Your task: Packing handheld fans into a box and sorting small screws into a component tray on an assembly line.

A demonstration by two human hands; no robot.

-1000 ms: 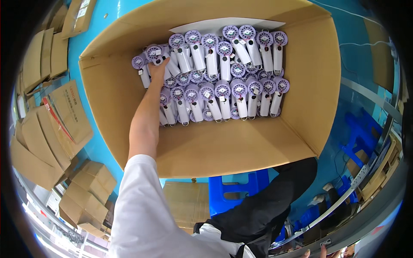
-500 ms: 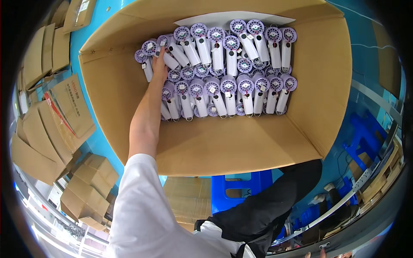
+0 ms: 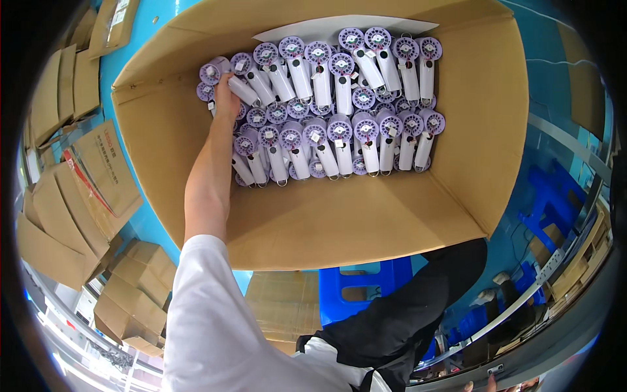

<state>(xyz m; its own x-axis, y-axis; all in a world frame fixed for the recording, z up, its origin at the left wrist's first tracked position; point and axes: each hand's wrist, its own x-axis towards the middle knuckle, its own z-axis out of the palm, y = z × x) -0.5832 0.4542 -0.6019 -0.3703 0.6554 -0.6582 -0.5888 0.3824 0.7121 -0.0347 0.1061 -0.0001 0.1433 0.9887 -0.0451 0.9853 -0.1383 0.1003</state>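
My left hand [image 3: 225, 98] reaches into a large open cardboard box [image 3: 339, 242], at the left end of its upper row. Its fingers close around a white-and-purple handheld fan [image 3: 212, 70], just below the round head; the handle [image 3: 243, 90] slants down to the right. Part of another fan [image 3: 205, 91] shows beneath it at the left. Several more handheld fans [image 3: 343, 85] lie side by side in the box, with a second row of them [image 3: 341, 137] nearer me. My right hand cannot be made out.
White sheet [image 3: 346, 27] stands along the box's far wall. Flattened cartons [image 3: 104, 166] lie at left on the blue floor. A blue stool [image 3: 343, 300] is below the box, another [image 3: 552, 202] at right. Fingertips [image 3: 491, 383] of unclear owner touch a metal rail.
My left hand and the fan in it have shifted slightly left over the end of the row. The whole view has also slid a little, moving the box left.
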